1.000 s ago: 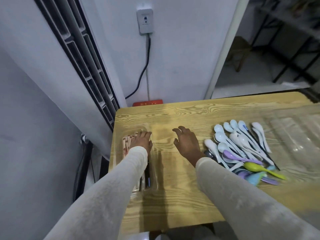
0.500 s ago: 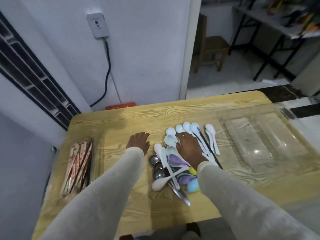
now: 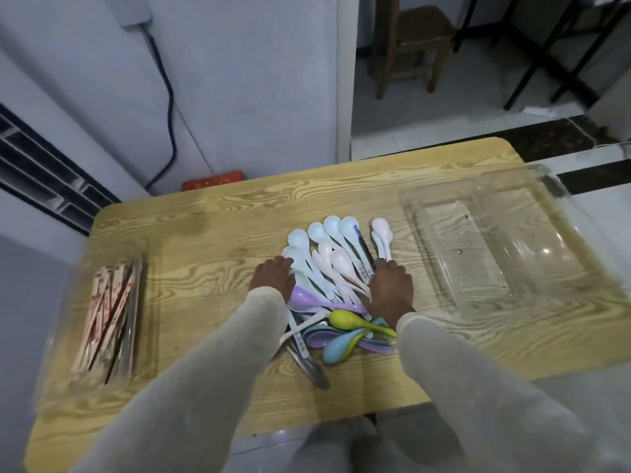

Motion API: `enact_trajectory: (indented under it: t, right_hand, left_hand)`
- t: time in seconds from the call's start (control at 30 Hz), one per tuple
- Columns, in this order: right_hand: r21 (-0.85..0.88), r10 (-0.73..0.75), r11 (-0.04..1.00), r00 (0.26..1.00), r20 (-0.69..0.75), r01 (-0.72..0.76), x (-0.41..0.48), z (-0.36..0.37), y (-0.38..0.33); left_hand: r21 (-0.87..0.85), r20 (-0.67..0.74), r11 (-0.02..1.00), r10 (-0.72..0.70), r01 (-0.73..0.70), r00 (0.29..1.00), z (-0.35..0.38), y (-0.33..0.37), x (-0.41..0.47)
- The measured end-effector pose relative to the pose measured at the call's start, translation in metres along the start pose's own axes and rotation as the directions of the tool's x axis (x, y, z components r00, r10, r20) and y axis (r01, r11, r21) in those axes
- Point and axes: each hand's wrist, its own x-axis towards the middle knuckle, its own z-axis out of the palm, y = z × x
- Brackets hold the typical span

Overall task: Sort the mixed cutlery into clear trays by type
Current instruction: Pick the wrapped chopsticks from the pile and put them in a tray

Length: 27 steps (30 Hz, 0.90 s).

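Note:
A pile of spoons lies mid-table: several white spoons (image 3: 336,249), purple ones (image 3: 307,300), a yellow-green one (image 3: 355,320), a light blue one (image 3: 341,346) and metal ones (image 3: 312,368). My left hand (image 3: 272,278) rests on the pile's left side, over the white spoons. My right hand (image 3: 391,288) rests on the pile's right side, fingers down among the spoon handles. Whether either hand grips a spoon is hidden. A clear tray (image 3: 54,319) at the left holds wrapped chopsticks (image 3: 107,312). A second clear tray (image 3: 491,244) sits at the right.
The wooden table (image 3: 222,233) stands against a white wall with a black cable (image 3: 169,107). A red item (image 3: 213,180) lies behind the far edge. A wooden chair (image 3: 408,46) stands in the room beyond the doorway.
My view has swung right and closer. My left hand has moved from the bare wood onto the left of the spoon pile; my right hand has shifted to the pile's right side.

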Motion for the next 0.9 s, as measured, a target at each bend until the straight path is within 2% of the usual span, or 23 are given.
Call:
enact_trajectory:
  t: [0.1,0.23,0.33,0.67,0.77,0.9]
  right_hand:
    - [-0.001,0.045,0.999,0.998,0.037,-0.045,0.007,0.007,0.005]
    - [0.007,0.084,0.996,0.996,0.001,-0.084,0.019,0.012,0.005]
    - [0.003,0.063,0.998,0.998,0.008,-0.063,0.023,0.014,0.005]
    - [0.181,0.167,0.97,0.986,-0.017,-0.162,0.027,0.018,0.003]
    - [0.287,0.189,0.944,0.98,-0.062,-0.164,0.026,0.011,0.004]
    - [0.542,0.212,0.829,0.974,-0.073,-0.14,0.017,-0.007,-0.021]
  left_hand:
    - [-0.022,0.006,0.999,-0.034,0.034,0.999,0.003,-0.006,0.006]
    - [-0.021,0.002,0.997,-0.076,0.076,0.997,0.003,-0.018,0.012]
    - [-0.035,0.015,0.991,-0.125,0.125,0.992,0.002,-0.03,0.012]
    - [-0.064,0.003,0.984,-0.164,0.164,0.986,0.002,-0.05,0.001]
    - [-0.067,-0.023,0.981,-0.183,0.181,0.983,0.002,-0.056,-0.007]
    - [-0.068,-0.07,0.973,-0.223,0.219,0.972,0.0,-0.065,-0.028]
